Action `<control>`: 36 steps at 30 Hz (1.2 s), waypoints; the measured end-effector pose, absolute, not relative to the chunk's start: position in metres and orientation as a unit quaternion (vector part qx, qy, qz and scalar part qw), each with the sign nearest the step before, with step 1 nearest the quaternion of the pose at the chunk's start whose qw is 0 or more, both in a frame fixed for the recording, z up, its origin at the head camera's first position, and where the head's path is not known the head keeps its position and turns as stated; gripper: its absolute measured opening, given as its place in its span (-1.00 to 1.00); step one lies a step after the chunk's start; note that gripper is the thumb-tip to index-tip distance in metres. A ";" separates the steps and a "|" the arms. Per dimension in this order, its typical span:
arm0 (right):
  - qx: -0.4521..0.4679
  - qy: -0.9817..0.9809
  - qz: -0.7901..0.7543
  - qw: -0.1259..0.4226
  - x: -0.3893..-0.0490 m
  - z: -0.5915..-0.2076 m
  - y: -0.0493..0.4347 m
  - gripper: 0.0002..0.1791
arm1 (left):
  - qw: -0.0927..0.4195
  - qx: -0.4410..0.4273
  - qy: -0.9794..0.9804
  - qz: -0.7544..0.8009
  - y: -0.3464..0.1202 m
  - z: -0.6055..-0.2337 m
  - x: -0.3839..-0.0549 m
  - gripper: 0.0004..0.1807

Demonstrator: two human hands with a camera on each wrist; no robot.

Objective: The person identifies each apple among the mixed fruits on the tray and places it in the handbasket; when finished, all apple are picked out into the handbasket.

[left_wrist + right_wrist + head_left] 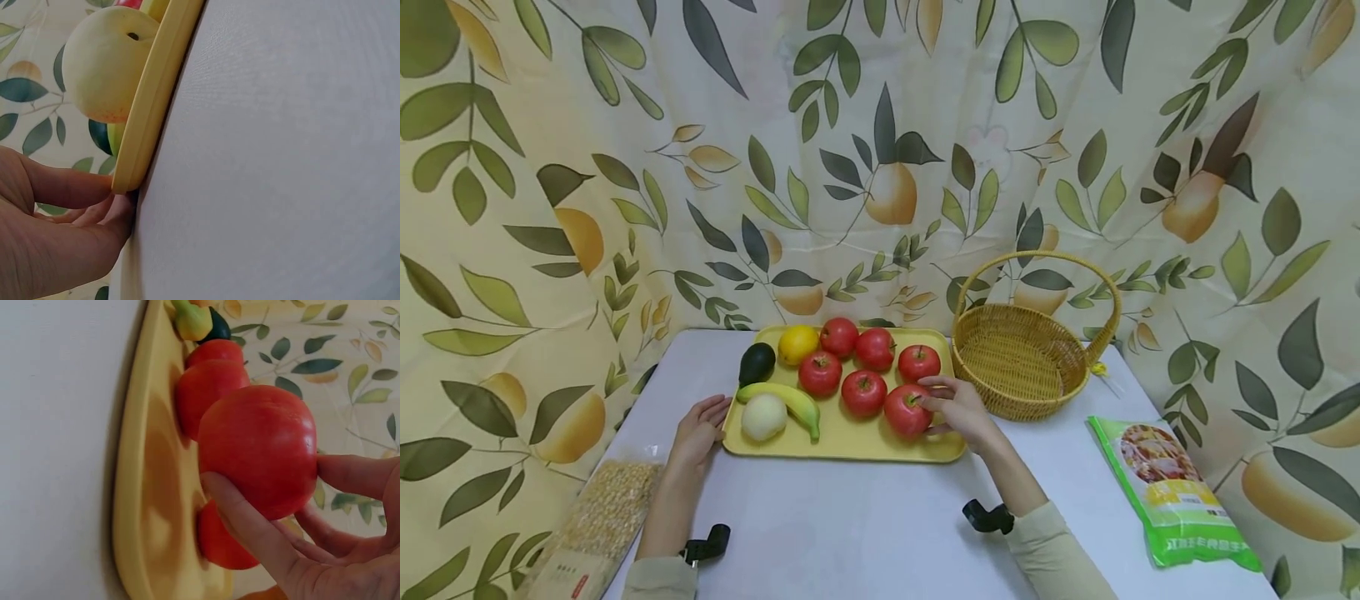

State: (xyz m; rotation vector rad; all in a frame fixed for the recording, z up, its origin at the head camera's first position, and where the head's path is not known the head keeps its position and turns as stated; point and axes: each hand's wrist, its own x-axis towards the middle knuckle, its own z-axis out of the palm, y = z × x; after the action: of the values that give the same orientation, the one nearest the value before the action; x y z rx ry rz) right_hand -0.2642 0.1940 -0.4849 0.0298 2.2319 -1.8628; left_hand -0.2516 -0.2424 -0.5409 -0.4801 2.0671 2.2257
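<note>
From where I sit, the right hand [957, 408] is holding a red apple [904, 412], round and smooth-skinned with a soft shine, thumb and fingers spread around its sides above the front right corner of the tray [865, 444]. The left hand [700, 429] is narrowed in a pinch on the tray's front left corner, thumb on the rim. I see the tray as matt yellow with rounded corners; in it sit five other apples [863, 393], a round yellow fruit [798, 343], a dark, glossy avocado [757, 364], a curved banana [803, 408] and a pale peach [764, 417] touching the banana. Just right of the tray stands a woven basket [1000, 402] with a hooped handle. A glossy green bag [1176, 492] lies at my right, a clear bag [613, 500] of yellow kernels at my left. Everything rests on a white table [850, 525], before a creased cloth [850, 250] printed with leaves and fruit.
</note>
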 end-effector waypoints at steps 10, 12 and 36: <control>0.005 0.770 -0.629 0.106 -0.270 -0.467 0.210 -0.52 | 0.027 -0.157 0.667 0.728 -0.243 -0.541 -0.252 -0.10; 0.004 0.771 -0.629 0.106 -0.272 -0.465 0.212 -0.50 | 0.027 -0.159 0.668 0.726 -0.244 -0.541 -0.251 -0.10; 0.022 0.771 -0.623 0.132 -0.292 -0.405 0.264 -0.39 | 0.031 -0.158 0.653 0.740 -0.245 -0.540 -0.253 -0.13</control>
State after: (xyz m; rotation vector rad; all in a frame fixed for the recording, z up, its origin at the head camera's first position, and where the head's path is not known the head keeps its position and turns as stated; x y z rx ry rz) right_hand -0.2917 0.2639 -0.4050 0.0630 2.2383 -1.8070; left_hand -0.2532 -0.2446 -0.5397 -0.4862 2.0123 2.2798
